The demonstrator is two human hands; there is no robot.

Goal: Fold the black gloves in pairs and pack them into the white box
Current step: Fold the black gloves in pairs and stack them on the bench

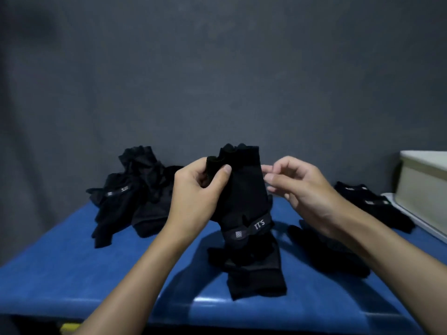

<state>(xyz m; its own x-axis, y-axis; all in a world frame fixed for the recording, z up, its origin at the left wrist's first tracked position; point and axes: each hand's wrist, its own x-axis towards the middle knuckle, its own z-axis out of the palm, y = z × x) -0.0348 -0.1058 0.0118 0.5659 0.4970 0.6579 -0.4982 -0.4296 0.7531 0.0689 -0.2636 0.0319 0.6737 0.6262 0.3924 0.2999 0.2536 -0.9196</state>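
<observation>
The left hand (196, 192) grips a black glove (242, 189) by its finger end, thumb pressed on the front. It holds the glove upright above the blue desk (72, 274) with the logo strap at the bottom, and the right hand (302, 187) hovers just beside the glove's other edge, fingers loosely curled and holding nothing. Beneath the left hand's catch a second glove (254, 269) lies on the desk and a third glove (326, 252) sits under the right wrist. Out past the left hand is a heap of gloves (135, 189), and beyond the right hand a dark pile (372, 204) lies just beside the white box (425, 180).
</observation>
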